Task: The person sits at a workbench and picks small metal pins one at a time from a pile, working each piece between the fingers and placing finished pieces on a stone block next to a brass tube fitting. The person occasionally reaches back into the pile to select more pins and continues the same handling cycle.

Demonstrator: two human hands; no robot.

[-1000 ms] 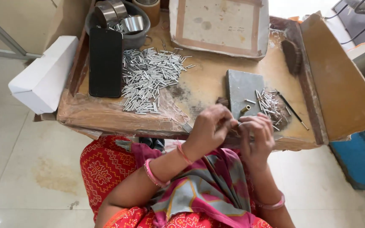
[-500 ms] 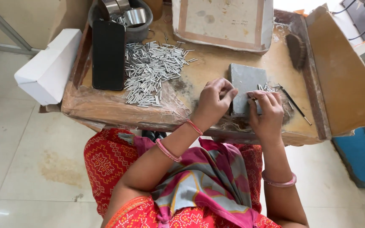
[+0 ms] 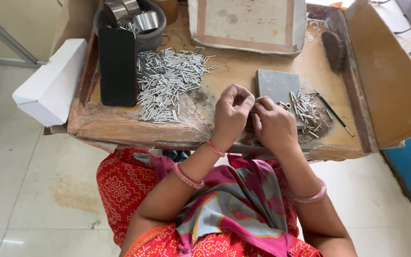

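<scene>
Head view: left hand (image 3: 232,114) and right hand (image 3: 273,124) meet just in front of the grey stone slab (image 3: 277,85), fingers pinched narrow, apparently on one small metal pin, hidden between them, drawn from the loose pins (image 3: 305,112) beside it.

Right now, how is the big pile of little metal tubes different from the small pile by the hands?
The big pile holds many more tubes than the small pile. The big pile lies left of both hands, by the black slab; the small pile lies beside the right hand, partly on the grey block. Both are shiny loose tubes.
</scene>
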